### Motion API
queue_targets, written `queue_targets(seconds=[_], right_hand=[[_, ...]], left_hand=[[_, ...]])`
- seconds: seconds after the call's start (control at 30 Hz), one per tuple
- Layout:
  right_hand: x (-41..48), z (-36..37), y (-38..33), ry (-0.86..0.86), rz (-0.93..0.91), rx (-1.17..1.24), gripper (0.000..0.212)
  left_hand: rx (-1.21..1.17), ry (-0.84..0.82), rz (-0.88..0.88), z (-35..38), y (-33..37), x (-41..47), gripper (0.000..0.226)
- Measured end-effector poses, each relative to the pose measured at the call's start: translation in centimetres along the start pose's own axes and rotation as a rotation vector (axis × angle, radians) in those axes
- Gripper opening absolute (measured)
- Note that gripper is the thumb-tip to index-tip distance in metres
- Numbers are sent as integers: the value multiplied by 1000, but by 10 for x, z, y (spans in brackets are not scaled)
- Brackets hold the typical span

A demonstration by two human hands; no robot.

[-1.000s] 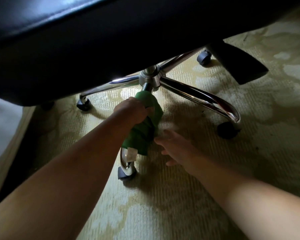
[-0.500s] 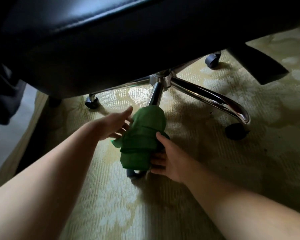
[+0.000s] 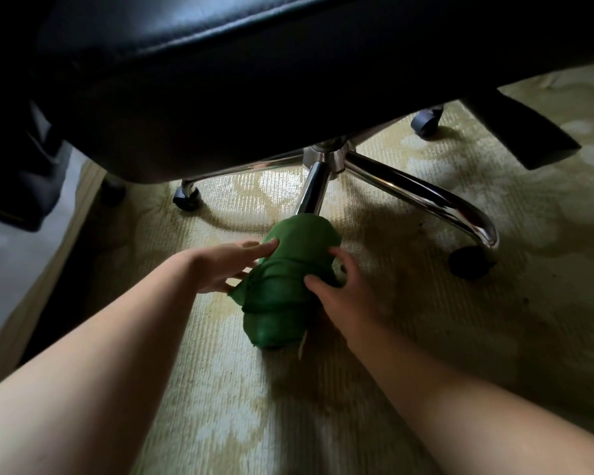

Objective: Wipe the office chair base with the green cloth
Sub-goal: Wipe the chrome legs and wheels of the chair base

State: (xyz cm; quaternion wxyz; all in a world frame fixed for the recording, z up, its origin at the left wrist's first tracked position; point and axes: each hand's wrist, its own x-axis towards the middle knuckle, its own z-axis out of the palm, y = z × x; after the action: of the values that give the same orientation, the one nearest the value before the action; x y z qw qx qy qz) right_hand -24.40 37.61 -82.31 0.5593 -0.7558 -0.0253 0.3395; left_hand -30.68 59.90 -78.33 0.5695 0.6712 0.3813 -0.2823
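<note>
While the green cloth [image 3: 288,286] lies draped over the near leg of the chair base [image 3: 408,190], covering it down to its wheel end on the carpet [image 3: 220,389], the right hand [image 3: 340,289] curls its thumb and fingers round the cloth's right side. The left hand [image 3: 227,265] lays straight fingertips against its left side, under the black seat [image 3: 220,80].

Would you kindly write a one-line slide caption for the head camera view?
The right hand grips and the left hand touches the green cloth draped over one leg of the chrome chair base.
</note>
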Motion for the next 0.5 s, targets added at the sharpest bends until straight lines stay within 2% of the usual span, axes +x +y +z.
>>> queue_targets(seconds=[0.07,0.13,0.23,0.33,0.43,0.5], right_hand=[[2,-2,2,-62,-120,-241,46],[0,-4,4,-89,-233,-373,32],[-6,-12,5,-10,-520,-535,31],[-11,-21,4,41,-778,-750,32],[-11,-28,6,-1,-936,-935,28],[-8,-34,14,-74,-977,-1030,21]], left_hand=[[47,18,8,-2,3,-3,107],[95,55,16,-5,7,-5,113],[116,101,10,-2,13,-8,98],[136,66,-53,1,13,-9,86],[197,107,-74,2,16,-11,82],[246,125,-83,0,18,-12,87]])
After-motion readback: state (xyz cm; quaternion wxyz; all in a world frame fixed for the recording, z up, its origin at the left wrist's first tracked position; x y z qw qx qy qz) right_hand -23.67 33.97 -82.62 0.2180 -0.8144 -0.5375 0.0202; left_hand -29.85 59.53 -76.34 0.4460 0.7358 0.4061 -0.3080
